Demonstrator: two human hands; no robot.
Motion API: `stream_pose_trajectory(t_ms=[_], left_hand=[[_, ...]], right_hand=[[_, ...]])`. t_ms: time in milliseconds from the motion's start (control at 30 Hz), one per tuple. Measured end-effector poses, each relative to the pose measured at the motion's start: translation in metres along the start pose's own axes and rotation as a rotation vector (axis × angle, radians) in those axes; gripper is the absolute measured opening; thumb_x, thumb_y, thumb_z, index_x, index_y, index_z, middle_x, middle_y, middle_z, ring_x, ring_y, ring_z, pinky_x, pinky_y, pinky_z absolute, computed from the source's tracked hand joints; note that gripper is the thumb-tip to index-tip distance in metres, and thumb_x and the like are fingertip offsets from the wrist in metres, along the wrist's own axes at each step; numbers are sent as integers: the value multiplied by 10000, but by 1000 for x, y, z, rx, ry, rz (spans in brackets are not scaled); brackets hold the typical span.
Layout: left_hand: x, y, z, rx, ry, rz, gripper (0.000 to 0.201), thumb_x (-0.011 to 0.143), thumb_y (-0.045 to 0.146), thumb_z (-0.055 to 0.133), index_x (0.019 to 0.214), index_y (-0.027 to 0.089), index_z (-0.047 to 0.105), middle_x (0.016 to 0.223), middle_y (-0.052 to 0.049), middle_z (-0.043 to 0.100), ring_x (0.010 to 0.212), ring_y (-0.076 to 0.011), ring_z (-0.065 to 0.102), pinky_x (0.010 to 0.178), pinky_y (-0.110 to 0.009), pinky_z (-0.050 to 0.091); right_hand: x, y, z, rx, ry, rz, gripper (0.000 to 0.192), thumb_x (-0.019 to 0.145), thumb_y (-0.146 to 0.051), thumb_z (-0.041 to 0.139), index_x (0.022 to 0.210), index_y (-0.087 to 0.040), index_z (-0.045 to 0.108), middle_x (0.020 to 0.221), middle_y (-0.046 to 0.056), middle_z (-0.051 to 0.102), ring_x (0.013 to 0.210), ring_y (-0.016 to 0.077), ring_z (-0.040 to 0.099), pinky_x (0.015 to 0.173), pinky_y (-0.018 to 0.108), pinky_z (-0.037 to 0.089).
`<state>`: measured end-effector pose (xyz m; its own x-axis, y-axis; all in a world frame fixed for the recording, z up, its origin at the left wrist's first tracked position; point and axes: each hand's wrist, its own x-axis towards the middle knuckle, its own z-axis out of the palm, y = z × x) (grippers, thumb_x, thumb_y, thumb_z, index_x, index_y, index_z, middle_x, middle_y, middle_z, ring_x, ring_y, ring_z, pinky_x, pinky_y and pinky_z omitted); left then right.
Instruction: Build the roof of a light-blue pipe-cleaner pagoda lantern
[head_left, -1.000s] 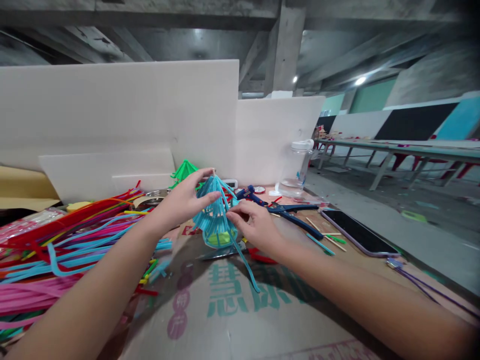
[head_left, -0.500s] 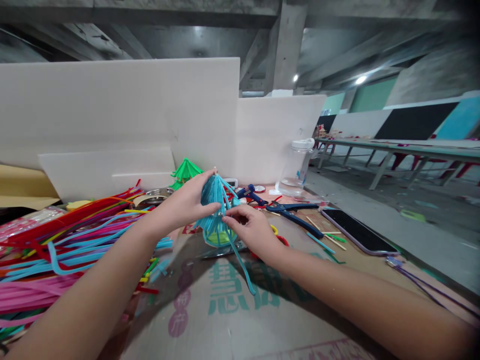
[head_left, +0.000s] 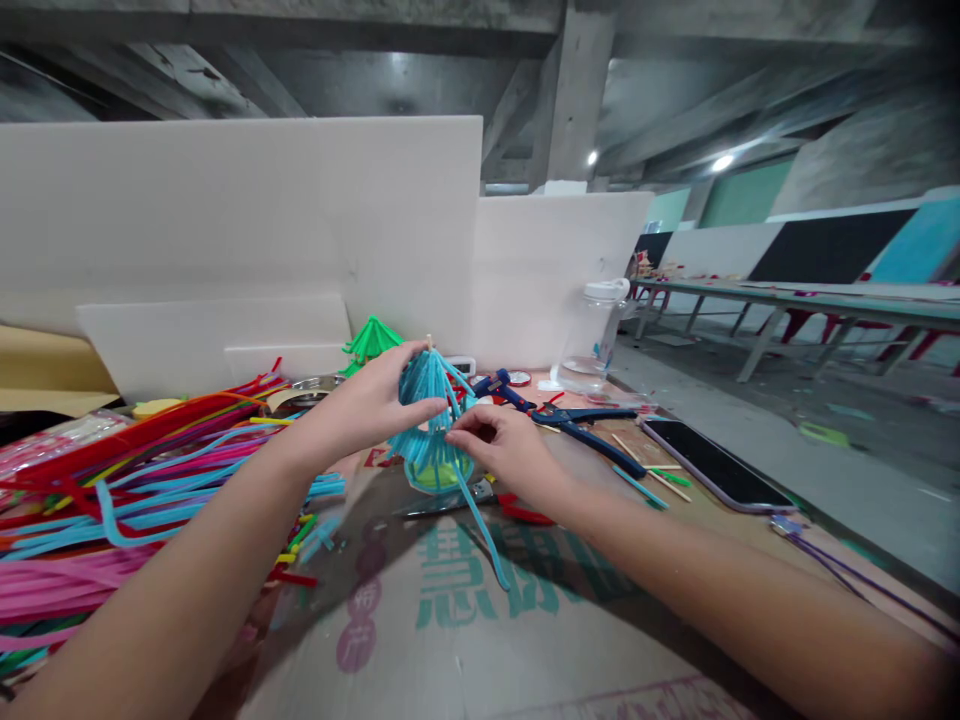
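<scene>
Both hands pinch the blue pipe-cleaner cone (head_left: 431, 425): left hand (head_left: 367, 405) near its tip, right hand (head_left: 502, 450) on a side strand; light, bendy, easily crushed.

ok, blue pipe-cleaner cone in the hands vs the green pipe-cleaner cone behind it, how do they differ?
The blue pipe-cleaner cone is gripped by the left hand and pinched by the right hand; the green pipe-cleaner cone stands untouched by the white foam boards. Blue trails a loose strand; green shows none. Both are tiered, pointed shapes.

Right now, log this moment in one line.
left hand: grips blue pipe-cleaner cone | right hand: pinches its strand | phone: lying right
</scene>
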<state>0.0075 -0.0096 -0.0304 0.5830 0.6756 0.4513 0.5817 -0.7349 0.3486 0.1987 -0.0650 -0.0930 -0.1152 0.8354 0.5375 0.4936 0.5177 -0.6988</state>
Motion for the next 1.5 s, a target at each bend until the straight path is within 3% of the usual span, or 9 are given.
stream_pose_trajectory(t_ms=[100, 200, 267, 433, 567, 733, 1267, 1500], left_hand=[[0, 3, 4, 86, 50, 30, 811, 805, 484, 630, 1478, 128, 350, 1511, -197, 423, 1393, -339, 408, 1129, -471, 358], [1, 6, 6, 120, 67, 59, 779, 815, 460, 614, 1470, 126, 357, 1504, -202, 431, 1389, -338, 413, 1131, -484, 349], [1, 7, 6, 116, 63, 54, 773, 820, 458, 612, 1467, 120, 360, 1504, -205, 431, 1385, -338, 419, 1128, -483, 354], [2, 6, 4, 107, 31, 61, 796, 825, 466, 623, 1475, 99, 347, 1505, -202, 428, 1383, -326, 422, 1138, -449, 353], [1, 3, 2, 72, 4, 83, 825, 830, 484, 618, 1487, 83, 323, 1526, -202, 400, 1401, -310, 399, 1160, -432, 325], [-3, 0, -5, -6, -78, 130, 793, 856, 492, 584, 1512, 160, 288, 1574, -153, 342, 1443, -295, 339, 1177, -448, 301], [-5, 11, -7, 79, -49, 144, 762, 843, 493, 610, 1472, 158, 342, 1523, -171, 417, 1404, -303, 399, 1136, -440, 356], [-3, 13, -2, 149, -12, 162, 751, 835, 421, 593, 1461, 86, 348, 1496, -209, 439, 1383, -309, 426, 1132, -448, 360]], right_hand=[[1, -1, -3, -28, 2, -16, 200, 855, -325, 650, 706, -197, 614, 668, -14, 608, 622, 131, 524, 583, 254, 362], [5, 2, -8, -100, 90, -34, 333, 871, -402, 617, 623, -196, 531, 593, -29, 506, 579, 124, 456, 554, 260, 308], [9, 5, -11, -83, 132, -10, 332, 878, -408, 588, 627, -192, 554, 577, -32, 477, 569, 121, 434, 543, 263, 288], [14, 10, -9, 293, -44, 247, 263, 810, -443, 617, 828, -184, 654, 493, -71, 450, 453, 99, 366, 459, 242, 243], [9, 3, -4, 715, -154, 418, 307, 747, -481, 688, 782, -200, 567, 414, -109, 409, 364, 68, 280, 405, 220, 208], [1, -9, 1, 930, -160, 467, 331, 757, -416, 707, 660, -211, 466, 395, -106, 397, 347, 61, 251, 389, 225, 203], [-4, -11, 5, 1001, -173, 449, 316, 821, -368, 644, 607, -209, 474, 368, -84, 391, 346, 75, 255, 400, 244, 189], [-4, -10, 6, 1018, -168, 442, 333, 813, -373, 671, 609, -209, 465, 377, -86, 390, 354, 73, 254, 403, 243, 202]])
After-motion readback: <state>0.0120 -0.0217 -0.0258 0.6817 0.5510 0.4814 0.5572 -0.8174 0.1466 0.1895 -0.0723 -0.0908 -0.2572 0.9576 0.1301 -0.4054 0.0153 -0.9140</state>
